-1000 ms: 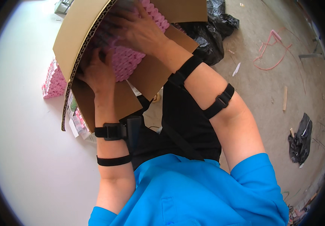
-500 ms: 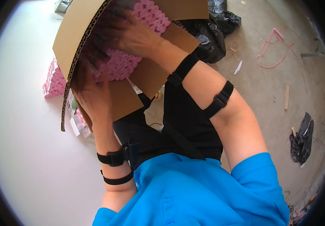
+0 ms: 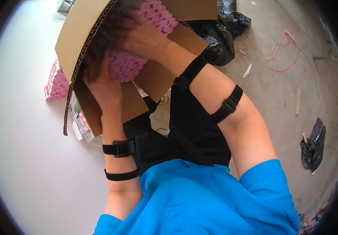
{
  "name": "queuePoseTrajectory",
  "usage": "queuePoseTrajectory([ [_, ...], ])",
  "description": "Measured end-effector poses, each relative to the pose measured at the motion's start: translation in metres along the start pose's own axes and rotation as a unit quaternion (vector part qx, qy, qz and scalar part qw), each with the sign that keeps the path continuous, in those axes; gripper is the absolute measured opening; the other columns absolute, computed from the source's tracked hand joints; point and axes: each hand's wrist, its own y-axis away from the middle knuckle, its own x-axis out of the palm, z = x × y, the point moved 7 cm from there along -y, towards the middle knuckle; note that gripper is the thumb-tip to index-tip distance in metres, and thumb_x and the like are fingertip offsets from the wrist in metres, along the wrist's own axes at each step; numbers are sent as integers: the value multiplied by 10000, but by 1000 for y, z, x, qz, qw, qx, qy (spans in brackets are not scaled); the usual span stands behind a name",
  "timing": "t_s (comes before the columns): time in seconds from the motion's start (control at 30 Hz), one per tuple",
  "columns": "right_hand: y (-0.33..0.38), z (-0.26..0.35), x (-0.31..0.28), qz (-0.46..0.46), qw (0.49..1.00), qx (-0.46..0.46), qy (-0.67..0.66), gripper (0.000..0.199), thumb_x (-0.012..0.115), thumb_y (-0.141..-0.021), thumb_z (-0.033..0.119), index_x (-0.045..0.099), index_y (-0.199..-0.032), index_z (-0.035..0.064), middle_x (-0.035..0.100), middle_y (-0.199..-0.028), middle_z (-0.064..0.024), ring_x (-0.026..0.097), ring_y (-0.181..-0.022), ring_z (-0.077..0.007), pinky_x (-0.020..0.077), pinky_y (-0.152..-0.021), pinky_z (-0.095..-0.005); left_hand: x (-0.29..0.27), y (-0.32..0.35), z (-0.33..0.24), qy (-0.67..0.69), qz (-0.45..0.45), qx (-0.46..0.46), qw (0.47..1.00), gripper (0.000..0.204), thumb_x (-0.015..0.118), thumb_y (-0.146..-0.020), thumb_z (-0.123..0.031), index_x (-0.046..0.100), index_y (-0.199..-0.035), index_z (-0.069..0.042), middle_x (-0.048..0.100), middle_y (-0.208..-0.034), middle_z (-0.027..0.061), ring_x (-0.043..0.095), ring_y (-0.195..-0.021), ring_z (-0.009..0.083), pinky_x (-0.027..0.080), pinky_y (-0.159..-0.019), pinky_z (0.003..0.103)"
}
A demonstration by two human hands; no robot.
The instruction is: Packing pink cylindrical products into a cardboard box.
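Over the last half second the left hand (image 3: 102, 84) has slid a little farther into the open cardboard box (image 3: 79, 31), its wrist lifting away from the person's body. The right hand (image 3: 137, 37) is almost where it was, back down and reaching deep past the mouth. The box itself has hardly shifted, so the movement seems to be in the hands, at work among the packed pieces rather than on the carton. Both sets of fingers are blurred and lost in shade; I cannot tell whether either is grasping a piece or only pressing on it.

The pink rolls (image 3: 128, 64) lie inside the box, close under the hands. They are small and cylindrical, round ends facing out, packed tight in staggered rows like honeycomb; they look light and soft, though that is a guess. The box is stiff brown board, with wavy corrugation along its cut edge and flat flaps spread around the opening. Left of it, a sloping pink stack (image 3: 56, 84) stands on a smooth, pale surface (image 3: 28, 149). On the right, a crumpled, shiny black plastic bag (image 3: 218, 43) lies on the rough, dusty floor (image 3: 270, 109).
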Motion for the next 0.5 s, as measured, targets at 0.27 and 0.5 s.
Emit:
queuePoseTrajectory([
  [0.27, 1, 0, -3, 26, 1000, -7, 14, 215, 592, -784, 239, 730, -944, 280, 667, -1112, 47, 514, -1207, -219, 312, -1103, -511, -3, 12, -3, -153, 7, -59, 986, 436, 713, -806, -394, 641, -1164, -154, 609, -1208, 52, 487, -1183, 310, 259, -1021, 573],
  [0.5, 0, -1, -10, 23, 1000, 18, 9, 206, 588, -788, 249, 729, -929, 299, 663, -1123, 57, 515, -1205, -200, 321, -1088, -494, 8, 11, 5, -97, -57, -86, 990, 317, 690, -830, -430, 734, -1030, -188, 633, -1199, -5, 498, -1205, 280, 249, -1008, 613],
])
